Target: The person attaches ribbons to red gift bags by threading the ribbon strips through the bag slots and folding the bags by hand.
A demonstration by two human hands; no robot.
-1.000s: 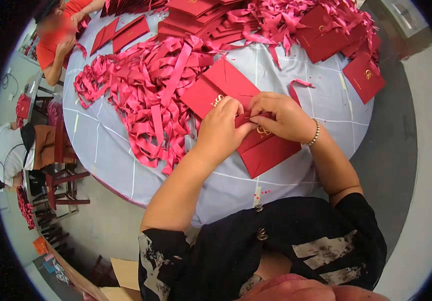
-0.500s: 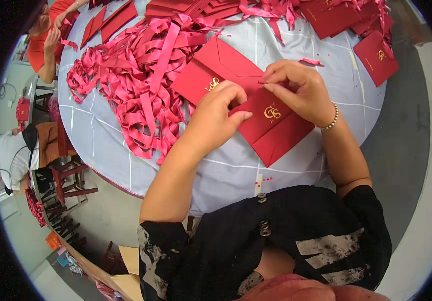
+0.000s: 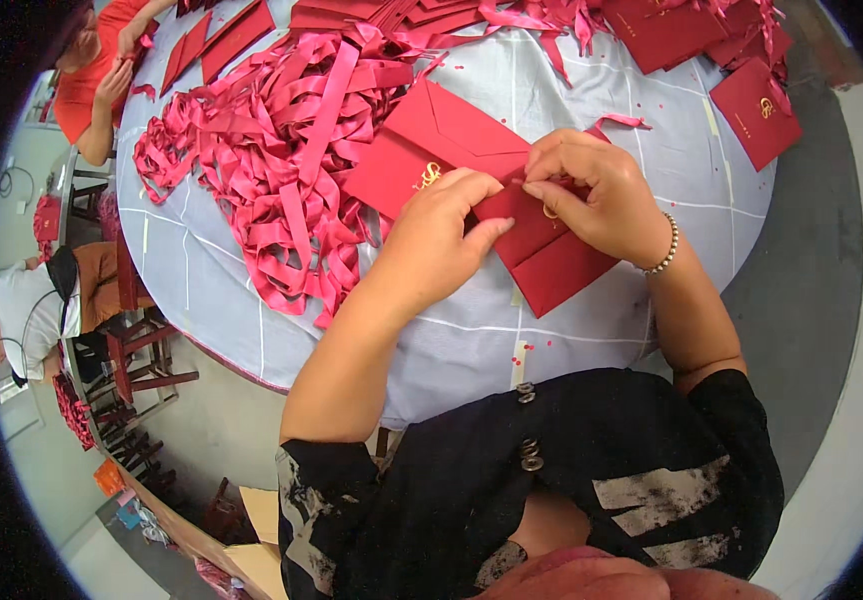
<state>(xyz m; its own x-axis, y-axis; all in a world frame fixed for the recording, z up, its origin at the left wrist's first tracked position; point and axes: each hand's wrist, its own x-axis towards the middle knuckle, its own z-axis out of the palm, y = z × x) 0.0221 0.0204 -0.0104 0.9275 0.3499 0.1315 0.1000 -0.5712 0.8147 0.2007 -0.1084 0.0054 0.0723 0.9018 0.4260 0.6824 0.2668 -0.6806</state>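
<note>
A flat-folded red paper bag (image 3: 556,275) with a gold emblem lies slanted on the table in front of me. My left hand (image 3: 448,225) holds its upper left edge, thumb on the front and the fingers bent behind. At the same edge, my right hand (image 3: 601,195) pinches with thumb and forefinger; what sits between these fingertips is too small to make out. Part of the emblem is covered by the right hand. A red ribbon end (image 3: 623,122) sticks out past the right knuckles. Under and beyond my left hand lies another folded red bag (image 3: 461,130).
A big heap of red ribbons (image 3: 291,170) lies on the left of the round, cloth-covered table (image 3: 431,370). Stacked red bags (image 3: 651,35) with ribbons stand along the far side, and one bag (image 3: 756,115) lies at the right edge. A person in orange (image 3: 101,75) works at far left.
The held bag has shifted slightly up, and my right hand now covers more of its emblem. More of the ribbon end shows beside my right hand. Both hands stay close together.
</note>
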